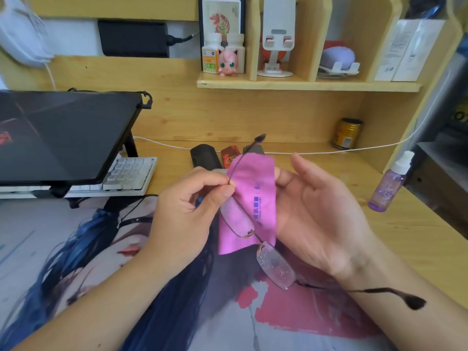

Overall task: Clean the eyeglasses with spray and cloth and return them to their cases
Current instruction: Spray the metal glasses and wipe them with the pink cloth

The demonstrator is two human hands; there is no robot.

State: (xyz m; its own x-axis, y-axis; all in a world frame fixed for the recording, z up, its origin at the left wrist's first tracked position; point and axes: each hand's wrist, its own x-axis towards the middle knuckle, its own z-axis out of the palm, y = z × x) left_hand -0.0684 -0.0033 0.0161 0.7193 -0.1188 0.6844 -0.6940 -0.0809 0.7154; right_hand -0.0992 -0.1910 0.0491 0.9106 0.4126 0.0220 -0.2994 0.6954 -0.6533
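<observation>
- Rimless eyeglasses (pixel 253 236) hang low over a printed desk mat (pixel 76 249), lenses speckled with spray droplets, one temple arm trailing across the right forearm.
- Left hand (pixel 187 209) pinches the frame at the upper hinge between thumb and forefinger.
- Right hand (pixel 316 211) lies palm-up, fingers (pixel 298 165) loosely spread, backing a pink cloth (pixel 253 198) behind the upper lens.
- Spray bottle (pixel 390 186) stands on the tabletop (pixel 316 163), well to the right.
- Dark cases (pixel 205 155) wait beyond the hands.
- Spraying looks done; wiping appears to be starting. Next, the right fingers likely need to fold the cloth over each lens and rub gently.
</observation>
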